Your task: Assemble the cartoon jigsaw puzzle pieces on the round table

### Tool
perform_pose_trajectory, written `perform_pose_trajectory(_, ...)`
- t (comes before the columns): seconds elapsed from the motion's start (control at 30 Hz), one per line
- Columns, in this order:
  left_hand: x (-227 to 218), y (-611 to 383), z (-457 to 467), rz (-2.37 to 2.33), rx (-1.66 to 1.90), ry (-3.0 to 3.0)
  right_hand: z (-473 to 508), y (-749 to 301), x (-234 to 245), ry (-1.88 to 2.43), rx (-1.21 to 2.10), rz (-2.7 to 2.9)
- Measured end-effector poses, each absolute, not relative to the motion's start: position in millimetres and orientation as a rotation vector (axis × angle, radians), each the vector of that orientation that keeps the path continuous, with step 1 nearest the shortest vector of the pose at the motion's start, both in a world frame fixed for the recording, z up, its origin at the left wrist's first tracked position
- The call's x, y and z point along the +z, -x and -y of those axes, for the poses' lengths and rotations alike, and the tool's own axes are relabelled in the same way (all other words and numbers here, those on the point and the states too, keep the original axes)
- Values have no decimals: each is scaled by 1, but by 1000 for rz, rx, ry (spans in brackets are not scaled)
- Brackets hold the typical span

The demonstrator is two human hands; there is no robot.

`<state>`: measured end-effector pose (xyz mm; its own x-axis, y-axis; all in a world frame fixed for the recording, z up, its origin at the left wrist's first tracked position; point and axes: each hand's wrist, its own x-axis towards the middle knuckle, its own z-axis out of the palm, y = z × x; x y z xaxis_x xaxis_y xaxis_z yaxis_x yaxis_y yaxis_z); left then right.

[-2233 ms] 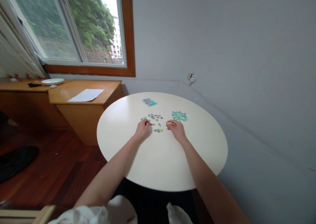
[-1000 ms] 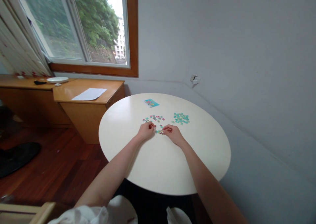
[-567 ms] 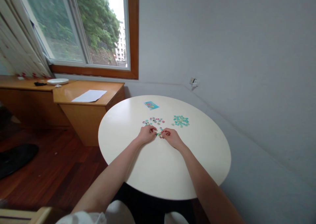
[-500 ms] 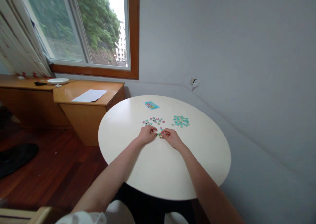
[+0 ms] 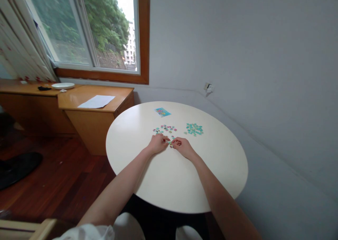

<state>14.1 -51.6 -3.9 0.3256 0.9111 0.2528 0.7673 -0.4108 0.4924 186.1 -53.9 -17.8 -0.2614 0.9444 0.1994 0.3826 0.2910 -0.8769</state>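
Observation:
My left hand (image 5: 158, 143) and my right hand (image 5: 182, 147) meet over a small cluster of jigsaw puzzle pieces (image 5: 171, 146) on the round white table (image 5: 174, 187). The fingers of both hands are bent and pinched at the cluster's edges, partly covering it. Whether a single piece sits between the fingertips is too small to tell for the left; the right fingertips press on a puzzle piece. Just beyond the hands lie loose multicoloured pieces (image 5: 169, 128). A heap of teal pieces (image 5: 194, 129) is to the right. Farther back rests a colourful picture card (image 5: 162, 112).
A wooden desk (image 5: 71, 100) left of the table bears a white paper sheet (image 5: 97, 101) and a white plate (image 5: 63, 86). Behind the table is a wall with a socket and plug (image 5: 209, 87). A wooden chair part (image 5: 29, 229) shows at the lower left.
Both hands stay over the same cluster, with the left fingertips drawn slightly closer to the right ones. The whole view has shifted a little; the other pieces lie as before.

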Motion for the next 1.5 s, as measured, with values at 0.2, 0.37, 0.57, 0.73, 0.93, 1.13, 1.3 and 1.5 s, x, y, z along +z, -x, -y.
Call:
perform_pose_trajectory(0.2,-4,-15,51,-1522,718,-2312,53,-188,-18,1212,1005,1768)
perform_pose_trajectory(0.37,0,-14,54,-1522,674,-2326,50,-190,-18,1222,1045,1773)
perform_pose_trajectory(0.57,0,-15,53,-1528,670,-2320,44,-192,-26,1243,1009,1804)
perform_pose_trajectory(0.73,-4,-15,51,-1526,698,-2305,40,-194,-31,1275,979,1803)
perform_pose_trajectory(0.93,-4,-15,51,-1515,715,-2288,41,-193,-28,1281,964,1805)
perform_pose_trajectory(1.13,-5,-15,50,-1509,716,-2302,43,-192,-24,1311,973,1805)
perform_pose_trajectory(1.3,-5,-15,50,-1513,711,-2302,43,-192,-23,1322,968,1801)
perform_pose_trajectory(1.5,-4,-15,51,-1514,708,-2297,40,-193,-26,1323,955,1776)
